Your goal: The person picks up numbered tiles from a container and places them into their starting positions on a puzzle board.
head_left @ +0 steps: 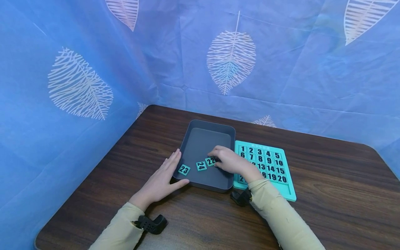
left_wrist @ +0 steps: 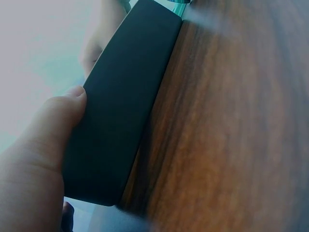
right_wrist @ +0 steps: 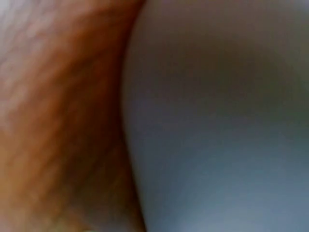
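Pick-up step in hand: left hand (head_left: 162,178) lies flat, steadying the tray (head_left: 200,133), right hand (head_left: 229,161) pinches tile 22 (head_left: 210,161) inside the tray beside tiles 24 (head_left: 201,166) and 23 (head_left: 184,169); next, judged, a lift to the board (head_left: 285,189) right of the tray.

Both arms are covered by long sleeves in a pale yellowish-beige, a soft knit-looking cloth that ends snug at each wrist, while the left hand (head_left: 160,182) and right hand (head_left: 229,161) are bare, with no rings or gloves showing. A small black camera mount (head_left: 152,224) with a ridged, blocky body is strapped under the left wrist. A matching black mount (head_left: 240,198) sits under the right wrist, partly tucked beneath the cuff.
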The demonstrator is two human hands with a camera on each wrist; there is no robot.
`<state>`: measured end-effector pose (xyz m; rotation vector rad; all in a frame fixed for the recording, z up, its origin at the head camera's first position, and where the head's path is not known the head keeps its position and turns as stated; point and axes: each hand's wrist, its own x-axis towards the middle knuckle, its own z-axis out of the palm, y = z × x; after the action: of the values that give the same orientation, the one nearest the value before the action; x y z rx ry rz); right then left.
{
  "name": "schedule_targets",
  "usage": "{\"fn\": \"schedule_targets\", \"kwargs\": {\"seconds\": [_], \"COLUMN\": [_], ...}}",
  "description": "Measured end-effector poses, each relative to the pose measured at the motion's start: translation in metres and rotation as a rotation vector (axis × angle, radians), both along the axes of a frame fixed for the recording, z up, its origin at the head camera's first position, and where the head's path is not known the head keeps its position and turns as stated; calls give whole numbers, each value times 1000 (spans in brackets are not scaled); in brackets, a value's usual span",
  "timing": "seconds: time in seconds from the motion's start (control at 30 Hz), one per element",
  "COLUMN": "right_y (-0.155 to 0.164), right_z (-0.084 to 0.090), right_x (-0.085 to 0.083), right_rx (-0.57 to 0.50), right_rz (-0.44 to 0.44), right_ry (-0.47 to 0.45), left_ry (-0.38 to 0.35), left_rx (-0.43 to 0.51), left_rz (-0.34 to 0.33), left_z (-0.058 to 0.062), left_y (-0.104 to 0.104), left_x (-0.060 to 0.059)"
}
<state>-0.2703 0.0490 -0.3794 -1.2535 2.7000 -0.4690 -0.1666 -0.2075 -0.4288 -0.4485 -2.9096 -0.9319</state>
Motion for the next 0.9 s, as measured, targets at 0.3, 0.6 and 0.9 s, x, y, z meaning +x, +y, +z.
{"fn": "schedule_targets", "kwargs": {"seconds": [0.3,0.6,0.9], "right_y": [-1,9,34], "right_z": [2,10,28], "right_x": [2,14,31], "right_rx": [0,-66,-125], "right_rz": [-19,-25,-70], "right_ry": [-18,-31,-17], "left_ry": [-1,-1,0], "left_rx": [-10,-6,-3], "left_rz": [3,3,3], "left_z": [0,0,0], "left_y": [0,-1,0], "left_x": [0,0,1]}}
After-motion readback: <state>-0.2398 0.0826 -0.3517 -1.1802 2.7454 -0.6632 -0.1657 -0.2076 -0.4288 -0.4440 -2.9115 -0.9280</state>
